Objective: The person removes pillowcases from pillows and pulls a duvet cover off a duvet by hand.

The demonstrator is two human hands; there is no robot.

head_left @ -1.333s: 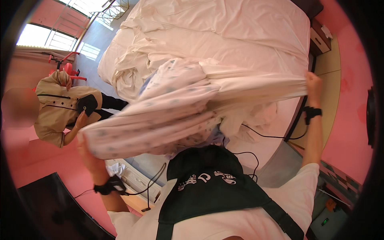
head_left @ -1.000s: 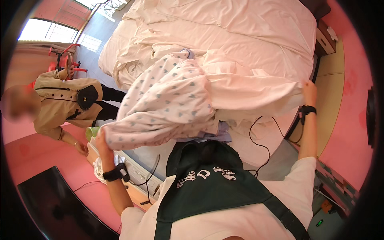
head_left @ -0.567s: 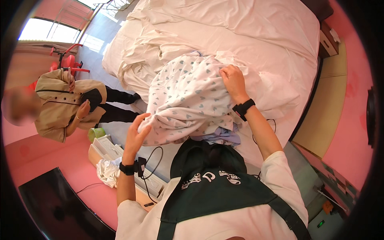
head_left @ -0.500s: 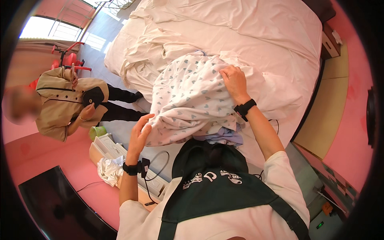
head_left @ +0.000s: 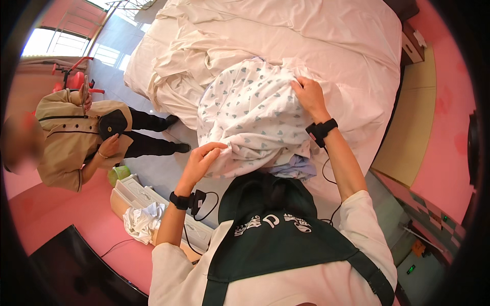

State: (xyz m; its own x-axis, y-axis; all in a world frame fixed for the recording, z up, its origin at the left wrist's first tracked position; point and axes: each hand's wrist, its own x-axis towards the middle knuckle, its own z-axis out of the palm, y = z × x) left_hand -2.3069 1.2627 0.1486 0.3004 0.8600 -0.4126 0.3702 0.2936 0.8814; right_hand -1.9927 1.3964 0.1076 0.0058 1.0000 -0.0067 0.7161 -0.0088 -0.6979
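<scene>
A white cloth with small grey-green hearts (head_left: pixel 250 107) lies bunched over the near edge of the bed, its folds gathered toward me. My left hand (head_left: pixel 202 159) is closed on its near left part, fingertips pinching a raised fold. At the cloth's right side, my right hand (head_left: pixel 309 98) grips the border between thumb and fingers. Lavender fabric (head_left: pixel 296 168) pokes out from underneath, close to my dark apron (head_left: pixel 286 245). Whether the lavender piece belongs to the heart-patterned cloth, I cannot tell.
Rumpled cream bedding (head_left: pixel 178 66) covers part of the wide bed (head_left: pixel 306 35). At the left stands another person (head_left: pixel 71 132) holding a phone. A low white cabinet (head_left: pixel 138 191) bears crumpled white cloth (head_left: pixel 144 220), with a green bin (head_left: pixel 118 174) beside it. Cables hang from my wrist bands.
My left hand has moved right and now pinches the cloth's fold. The near left part of the cloth has shifted right. My right hand keeps its hold on the border.
</scene>
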